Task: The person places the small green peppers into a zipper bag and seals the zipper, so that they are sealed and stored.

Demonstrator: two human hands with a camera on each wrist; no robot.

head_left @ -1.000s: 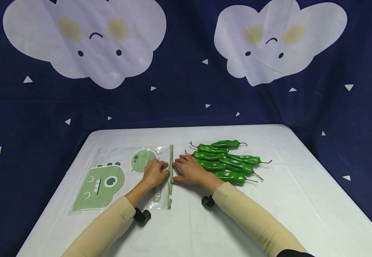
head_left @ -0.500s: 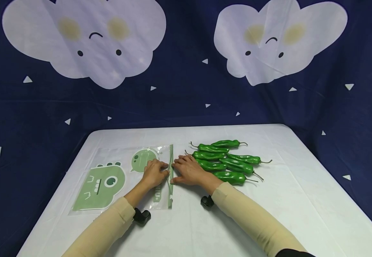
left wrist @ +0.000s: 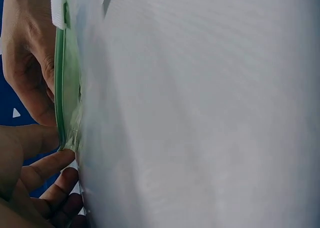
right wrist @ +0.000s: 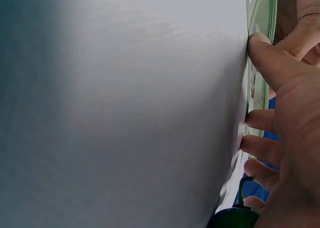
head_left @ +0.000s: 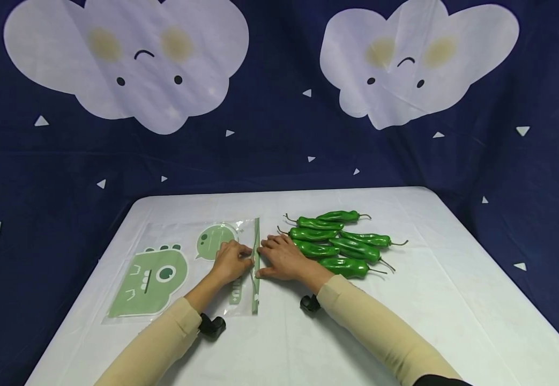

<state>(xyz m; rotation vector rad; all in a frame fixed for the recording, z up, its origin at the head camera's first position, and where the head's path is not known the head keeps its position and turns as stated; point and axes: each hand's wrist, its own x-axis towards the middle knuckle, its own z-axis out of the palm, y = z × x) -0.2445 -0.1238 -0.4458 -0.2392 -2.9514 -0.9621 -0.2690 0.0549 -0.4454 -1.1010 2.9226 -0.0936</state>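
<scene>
A clear zip bag [head_left: 154, 233] with green dinosaur prints lies flat, its green zip strip [head_left: 255, 303] on the right side. My left hand [head_left: 231, 261] is over the bag, and in the left wrist view its thumb and forefinger [left wrist: 52, 164] pinch the zip strip, lifting one layer. A white slider [left wrist: 58, 12] sits on that strip. Just right of the opening, my right hand [head_left: 284, 257] rests with spread fingers, the fingertips [right wrist: 260, 120] and thumb touching the lower edge. Several green peppers [head_left: 353, 249] lie beyond the right hand, which partly covers some of them.
The white-covered table [head_left: 356, 332] has its far edge against a dark blue curtain [head_left: 279, 161] with cloud prints. A black wrist camera [head_left: 211, 326] sits on the left wrist, another [head_left: 310, 304] on the right.
Both hands stay almost still at the bag's opening. The right hand has edged very slightly left; the peppers have not moved.
</scene>
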